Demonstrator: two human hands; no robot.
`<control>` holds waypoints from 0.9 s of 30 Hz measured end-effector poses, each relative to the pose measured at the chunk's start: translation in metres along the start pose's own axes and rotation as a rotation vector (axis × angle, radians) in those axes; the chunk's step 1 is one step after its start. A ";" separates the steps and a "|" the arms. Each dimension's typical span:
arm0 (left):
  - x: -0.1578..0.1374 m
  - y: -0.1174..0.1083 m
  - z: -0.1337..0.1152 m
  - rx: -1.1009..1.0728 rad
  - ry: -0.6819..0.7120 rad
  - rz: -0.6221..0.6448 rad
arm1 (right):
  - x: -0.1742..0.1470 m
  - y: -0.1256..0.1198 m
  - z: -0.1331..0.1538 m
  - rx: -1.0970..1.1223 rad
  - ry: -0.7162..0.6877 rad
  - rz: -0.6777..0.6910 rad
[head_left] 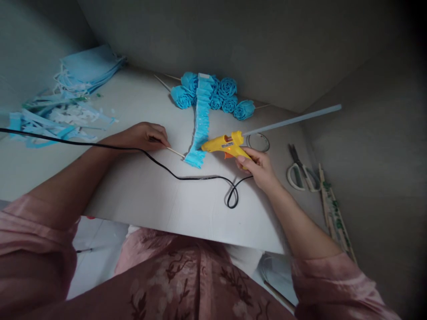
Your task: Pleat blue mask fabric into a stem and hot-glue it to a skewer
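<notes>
My left hand (pixel 147 137) pinches a thin wooden stick (pixel 174 151), whose far end meets the lower end of a ruffled blue strip (pixel 201 120). That strip runs up the table and lies over a cluster of blue rolled flowers (pixel 228 88) at the back. In my right hand (pixel 258 166) is a yellow hot glue gun (pixel 225 143), held by its handle with my fingers round it. Its nozzle points left and is at the strip near the lower end; I cannot tell whether it touches. A long pale glue stick (pixel 293 120) sticks out of the gun's back.
A black cord (pixel 156 164) crosses the table in front of both hands and loops near the gun. Blue face masks (pixel 90 66) and cut scraps (pixel 66 118) lie at the left. To the right are a tape roll (pixel 258 142), scissors (pixel 302 173) and a bundle of sticks (pixel 335 213).
</notes>
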State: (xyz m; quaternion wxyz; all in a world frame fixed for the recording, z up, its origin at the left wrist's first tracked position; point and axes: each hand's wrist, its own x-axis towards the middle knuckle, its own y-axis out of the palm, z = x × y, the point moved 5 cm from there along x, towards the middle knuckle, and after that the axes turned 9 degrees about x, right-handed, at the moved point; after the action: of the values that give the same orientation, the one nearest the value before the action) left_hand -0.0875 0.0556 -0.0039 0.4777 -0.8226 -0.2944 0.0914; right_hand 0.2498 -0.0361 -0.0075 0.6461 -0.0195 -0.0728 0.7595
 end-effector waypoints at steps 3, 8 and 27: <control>0.000 0.000 -0.001 0.002 0.000 -0.004 | 0.000 0.002 0.003 -0.039 0.016 0.010; -0.001 -0.001 -0.002 -0.004 -0.043 0.020 | 0.003 -0.005 0.003 0.044 0.045 -0.041; 0.002 -0.004 0.005 0.048 0.006 0.004 | 0.018 -0.006 -0.010 0.378 0.071 -0.146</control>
State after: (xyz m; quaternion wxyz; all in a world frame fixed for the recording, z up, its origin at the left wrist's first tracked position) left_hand -0.0895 0.0616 -0.0032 0.4981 -0.8118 -0.2890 0.0970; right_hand 0.2536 -0.0167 -0.0159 0.6938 0.0806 0.0925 0.7096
